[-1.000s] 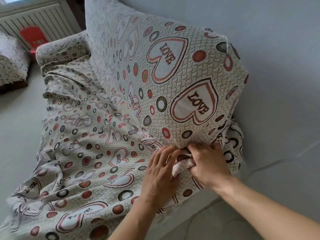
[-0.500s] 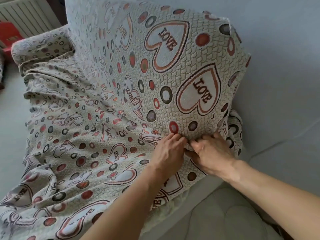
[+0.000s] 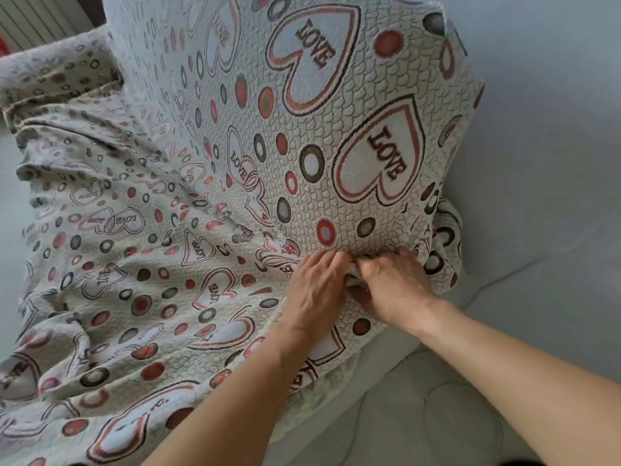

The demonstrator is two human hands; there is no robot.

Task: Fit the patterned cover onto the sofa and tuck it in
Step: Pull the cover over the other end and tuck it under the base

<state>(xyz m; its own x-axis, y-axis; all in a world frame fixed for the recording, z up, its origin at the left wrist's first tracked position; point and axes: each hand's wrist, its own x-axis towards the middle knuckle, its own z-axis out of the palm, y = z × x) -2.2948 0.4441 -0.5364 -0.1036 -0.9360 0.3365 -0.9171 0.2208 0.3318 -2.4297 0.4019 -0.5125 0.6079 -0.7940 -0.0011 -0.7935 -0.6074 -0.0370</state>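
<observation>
A person's two bare forearms reach in from the bottom of the view toward a sofa [image 3: 420,371] draped in a patterned cover [image 3: 208,284]. The cover is cream, with a quilted scale-like texture, printed with large hearts bearing the word LOVE and scattered red, grey and dark rings and dots. It is stretched smooth over the upright backrest, which fills the upper middle, and lies in loose wrinkles and folds across the seat toward the left and lower left. It also covers the far armrest at upper left.

Both hands meet at the crease where the backrest joins the seat, near the sofa's right end. The left hand [image 3: 319,290] lies palm down on the cover, its fingers [image 3: 331,262] straight and close together, their tips pressing into the crease. The right hand [image 3: 395,290] is just beside it, touching it, with fingers curled and pinching a small bunch of the cover's fabric at the crease.

Below the hands, the cover's lower edge hangs over the front of the seat, leaving a strip of the sofa's pale grey upholstery bare at lower right. A pale grey wall [image 3: 544,129] sits behind the sofa on the right. A ribbed white radiator [image 3: 37,23] shows at top left.
</observation>
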